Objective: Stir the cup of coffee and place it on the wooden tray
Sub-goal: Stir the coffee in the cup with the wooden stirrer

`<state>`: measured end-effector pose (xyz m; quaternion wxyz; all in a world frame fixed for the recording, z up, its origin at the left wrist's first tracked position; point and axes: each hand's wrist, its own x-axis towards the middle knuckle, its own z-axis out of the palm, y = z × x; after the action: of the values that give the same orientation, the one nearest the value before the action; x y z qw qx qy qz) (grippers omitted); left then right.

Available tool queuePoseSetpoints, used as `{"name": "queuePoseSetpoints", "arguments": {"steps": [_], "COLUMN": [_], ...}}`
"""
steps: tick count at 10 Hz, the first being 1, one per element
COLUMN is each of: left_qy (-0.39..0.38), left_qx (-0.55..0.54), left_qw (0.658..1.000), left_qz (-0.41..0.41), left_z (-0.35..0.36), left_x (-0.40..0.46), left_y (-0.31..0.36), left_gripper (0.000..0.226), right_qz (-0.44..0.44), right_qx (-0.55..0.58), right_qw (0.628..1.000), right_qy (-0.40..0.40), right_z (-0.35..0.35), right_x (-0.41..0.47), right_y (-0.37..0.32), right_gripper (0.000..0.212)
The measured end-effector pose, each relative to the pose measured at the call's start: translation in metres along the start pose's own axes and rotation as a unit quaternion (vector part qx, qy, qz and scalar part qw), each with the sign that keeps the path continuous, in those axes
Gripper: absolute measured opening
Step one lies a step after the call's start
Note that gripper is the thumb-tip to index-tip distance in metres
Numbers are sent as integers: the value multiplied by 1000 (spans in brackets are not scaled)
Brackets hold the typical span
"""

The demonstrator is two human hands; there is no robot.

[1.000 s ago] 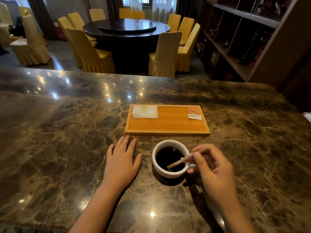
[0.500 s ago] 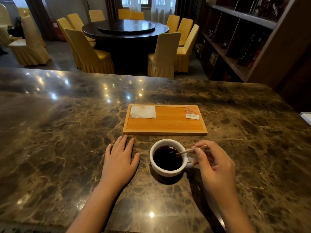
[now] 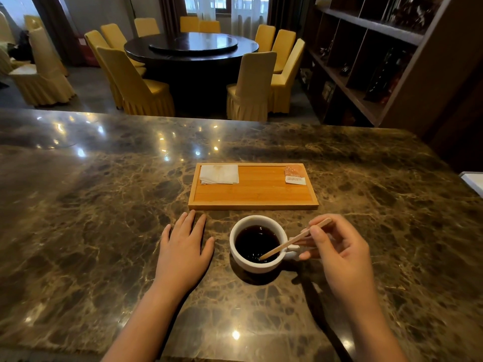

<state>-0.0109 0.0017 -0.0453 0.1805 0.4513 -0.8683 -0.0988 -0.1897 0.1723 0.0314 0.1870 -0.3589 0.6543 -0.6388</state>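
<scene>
A white cup [image 3: 243, 262] full of dark coffee [image 3: 254, 241] stands on the marble counter, its handle turned to the right. My right hand [image 3: 339, 254] pinches a thin wooden stir stick [image 3: 292, 240] whose lower tip dips into the coffee near the cup's front right side. My left hand [image 3: 183, 249] lies flat on the counter just left of the cup, fingers together, holding nothing. Just beyond the cup lies the wooden tray [image 3: 253, 194].
On the tray sit a folded white napkin [image 3: 219, 174] at its back left and a small orange sachet [image 3: 294, 174] at its back right. The brown marble counter [image 3: 91, 218] spreads wide. A white object's corner [image 3: 473, 182] shows at the right edge.
The stick's tip has swept around inside the cup, from the rim at the right back down into the coffee at the front. My left hand has stayed flat.
</scene>
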Motion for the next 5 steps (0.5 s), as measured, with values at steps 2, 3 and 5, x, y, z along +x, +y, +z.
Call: {"name": "queuePoseSetpoints", "arguments": {"steps": [2,3,5], "left_qy": [0,2,1], "left_qx": [3,2,2], "left_qw": [1000,1000,1000], "left_qz": [3,3,3], "left_z": [1,1,1], "left_x": [0,0,1], "left_y": [0,-1,0], "left_gripper": [52,52,52], "right_qz": [-36,-56,-55], "right_qx": [-38,-51,-43], "right_qw": [998,994,994], "right_qy": [45,73,81], "right_z": [-12,-15,-15], "right_x": [8,12,17], "right_y": [-9,-13,-19], "right_gripper": [12,11,14]}}
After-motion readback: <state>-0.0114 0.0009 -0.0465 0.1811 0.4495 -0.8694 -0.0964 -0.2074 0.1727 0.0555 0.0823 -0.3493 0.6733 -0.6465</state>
